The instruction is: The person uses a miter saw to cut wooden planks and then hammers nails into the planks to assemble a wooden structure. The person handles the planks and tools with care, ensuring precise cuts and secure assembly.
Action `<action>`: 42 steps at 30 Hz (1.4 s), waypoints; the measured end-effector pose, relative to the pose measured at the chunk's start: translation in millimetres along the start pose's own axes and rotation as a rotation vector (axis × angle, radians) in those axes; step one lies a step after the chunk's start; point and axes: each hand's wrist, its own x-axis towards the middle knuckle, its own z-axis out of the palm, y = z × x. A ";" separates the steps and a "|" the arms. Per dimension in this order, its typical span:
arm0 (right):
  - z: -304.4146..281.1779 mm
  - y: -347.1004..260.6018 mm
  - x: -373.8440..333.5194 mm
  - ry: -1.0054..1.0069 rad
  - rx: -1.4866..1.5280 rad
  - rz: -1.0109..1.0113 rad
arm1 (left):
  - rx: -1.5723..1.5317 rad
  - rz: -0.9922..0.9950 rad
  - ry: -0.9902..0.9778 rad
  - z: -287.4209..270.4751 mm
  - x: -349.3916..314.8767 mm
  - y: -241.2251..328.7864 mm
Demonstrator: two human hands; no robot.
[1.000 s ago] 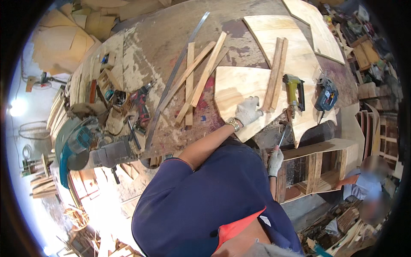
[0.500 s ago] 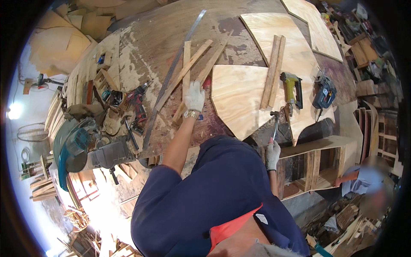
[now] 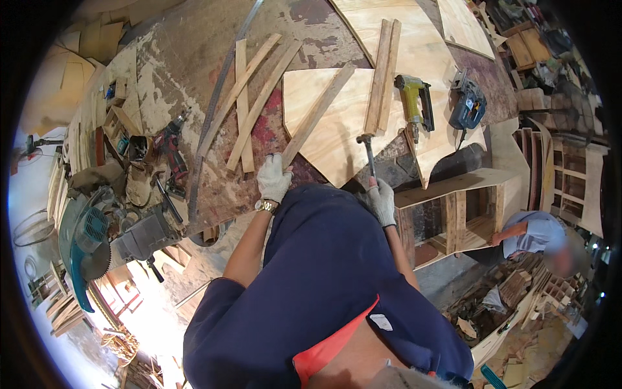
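Note:
My left hand (image 3: pixel 273 178), in a pale work glove, grips the near end of a narrow wooden strip (image 3: pixel 319 115) that slants away over a cut plywood panel (image 3: pixel 350 146). My gloved right hand (image 3: pixel 381 202) is closed round the handle of a hammer (image 3: pixel 369 154), its head raised toward the panel's edge. Left of the held strip lie several more strips, among them one crossed by another (image 3: pixel 264 107). Two strips (image 3: pixel 382 78) rest side by side on the plywood. Near them are a yellow-green nail gun (image 3: pixel 414 102) and a blue jigsaw (image 3: pixel 468 104).
At the left stand a teal miter saw (image 3: pixel 84 240), a red-black cordless drill (image 3: pixel 172 149) and another hammer (image 3: pixel 170 200). A long metal ruler (image 3: pixel 217 97) crosses the worn tabletop. At right, a person (image 3: pixel 534 233) touches a wooden frame (image 3: pixel 453 220).
My left hand has drawn back toward my body, bringing a strip rightward onto the plywood panel. My right hand still holds the hammer. The whole view has shifted.

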 end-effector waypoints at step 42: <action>38.4 -101.6 78.5 -0.073 -0.014 -0.287 | -0.008 0.110 0.049 11.4 64.8 57.9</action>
